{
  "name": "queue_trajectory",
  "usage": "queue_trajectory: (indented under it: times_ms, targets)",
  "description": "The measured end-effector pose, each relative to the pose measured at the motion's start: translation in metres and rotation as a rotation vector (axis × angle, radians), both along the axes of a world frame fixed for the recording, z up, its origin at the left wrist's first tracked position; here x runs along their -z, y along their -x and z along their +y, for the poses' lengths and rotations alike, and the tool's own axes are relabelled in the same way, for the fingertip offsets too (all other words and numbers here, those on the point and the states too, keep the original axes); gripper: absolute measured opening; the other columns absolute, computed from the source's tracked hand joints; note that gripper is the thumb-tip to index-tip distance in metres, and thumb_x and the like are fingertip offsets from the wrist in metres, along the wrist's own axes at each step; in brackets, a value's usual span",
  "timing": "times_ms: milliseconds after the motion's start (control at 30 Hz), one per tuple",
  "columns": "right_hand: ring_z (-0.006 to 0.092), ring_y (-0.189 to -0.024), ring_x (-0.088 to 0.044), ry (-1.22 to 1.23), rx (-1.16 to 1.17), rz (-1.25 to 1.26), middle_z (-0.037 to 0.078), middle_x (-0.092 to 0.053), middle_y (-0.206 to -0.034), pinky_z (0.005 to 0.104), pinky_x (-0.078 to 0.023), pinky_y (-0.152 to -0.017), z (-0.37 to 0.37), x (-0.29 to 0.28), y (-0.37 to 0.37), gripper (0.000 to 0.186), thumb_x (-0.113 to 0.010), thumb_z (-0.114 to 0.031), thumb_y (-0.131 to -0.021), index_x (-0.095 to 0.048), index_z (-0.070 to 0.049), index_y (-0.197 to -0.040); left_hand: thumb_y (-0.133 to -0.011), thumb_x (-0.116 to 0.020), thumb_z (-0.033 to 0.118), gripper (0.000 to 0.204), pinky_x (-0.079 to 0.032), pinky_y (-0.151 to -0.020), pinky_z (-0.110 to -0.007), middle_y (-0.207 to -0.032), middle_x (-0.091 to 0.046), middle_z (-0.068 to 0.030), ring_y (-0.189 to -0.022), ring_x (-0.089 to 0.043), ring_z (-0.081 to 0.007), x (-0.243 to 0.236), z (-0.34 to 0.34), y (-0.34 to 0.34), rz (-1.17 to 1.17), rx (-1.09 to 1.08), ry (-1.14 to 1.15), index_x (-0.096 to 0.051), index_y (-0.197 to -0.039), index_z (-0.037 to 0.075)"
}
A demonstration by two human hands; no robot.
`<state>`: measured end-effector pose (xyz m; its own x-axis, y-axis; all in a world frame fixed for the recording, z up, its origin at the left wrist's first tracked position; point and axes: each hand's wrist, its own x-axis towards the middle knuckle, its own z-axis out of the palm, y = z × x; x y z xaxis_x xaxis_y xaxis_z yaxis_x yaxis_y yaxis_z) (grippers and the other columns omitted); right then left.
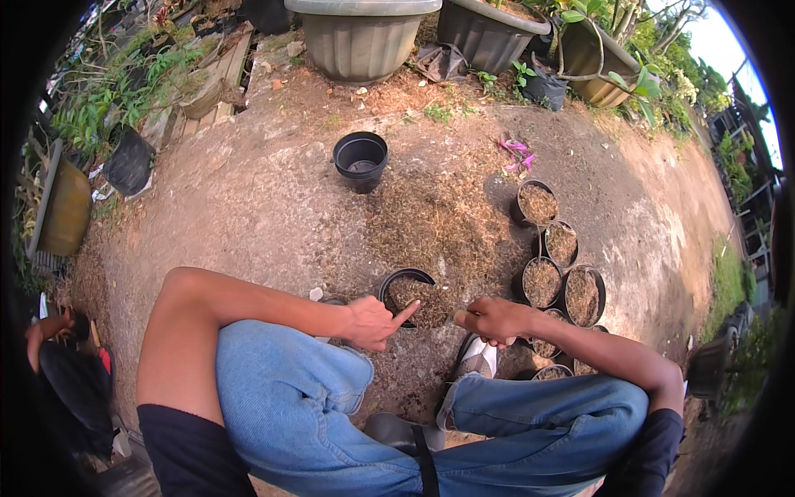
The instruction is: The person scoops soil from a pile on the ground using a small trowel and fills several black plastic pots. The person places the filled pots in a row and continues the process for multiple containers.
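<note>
A round black plastic pot [386, 287] filled with brown, fibrous potting mix [411, 292] stands on the ground before me. My left hand [370, 323] is at its near side, index finger stretched out to the mix and the other fingers curled, with nothing seen in it. Just right of the pot, my right hand [497, 320] is closed. A small pale, tan end [460, 316] shows at its fingertips; what it belongs to is hard to tell. Loose mix [431, 217] is spread on the ground behind the pot.
An unfilled black pot [361, 157] stands farther back. Several filled black pots [583, 296] cluster at my right, beside my shoe [479, 358]. Pink-purple leaves [517, 152] lie behind them. Large planters [362, 41] line the back. Another person [70, 377] is at far left.
</note>
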<state>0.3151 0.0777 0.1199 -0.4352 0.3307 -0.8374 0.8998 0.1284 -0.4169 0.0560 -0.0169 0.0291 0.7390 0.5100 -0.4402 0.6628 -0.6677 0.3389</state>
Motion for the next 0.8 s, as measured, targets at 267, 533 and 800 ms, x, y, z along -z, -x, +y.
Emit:
queue_trajectory:
  times_ms: [267, 533, 800]
  targets:
    - [0.0192, -0.054, -0.063, 0.031, 0.017, 0.006, 0.011, -0.062, -0.064, 0.0375, -0.051, -0.054, -0.003, 0.000, -0.003, 0.061, -0.046, -0.048, -0.106, -0.061, 0.007, -0.085, -0.087, -0.063, 0.031, 0.105, -0.052, -0.053, -0.043, -0.064, -0.067, -0.0164, -0.056, -0.067, -0.0338, -0.005, 0.006, 0.005, 0.034, 0.015, -0.033, 0.003, -0.156, -0.014]
    - [0.0175, -0.051, -0.059, 0.101, 0.072, 0.024, 0.008, -0.057, -0.061, 0.0358, -0.049, -0.050, -0.004, -0.003, 0.001, 0.057, -0.046, -0.046, -0.106, -0.060, 0.006, -0.086, -0.086, -0.064, 0.029, 0.106, -0.050, -0.050, -0.042, -0.060, -0.064, -0.0144, -0.051, -0.064, -0.0318, -0.009, 0.004, -0.014, -0.133, 0.125, -0.017, 0.004, -0.159, -0.008]
    - [0.0160, -0.051, -0.057, 0.127, 0.089, 0.032, 0.006, -0.055, -0.062, 0.0342, -0.048, -0.049, -0.004, 0.001, 0.001, 0.057, -0.045, -0.045, -0.107, -0.060, 0.006, -0.087, -0.086, -0.060, 0.025, 0.102, -0.046, -0.044, -0.040, -0.055, -0.061, -0.0128, -0.046, -0.061, -0.0280, -0.001, 0.004, -0.003, -0.040, 0.123, -0.053, 0.002, -0.160, -0.006]
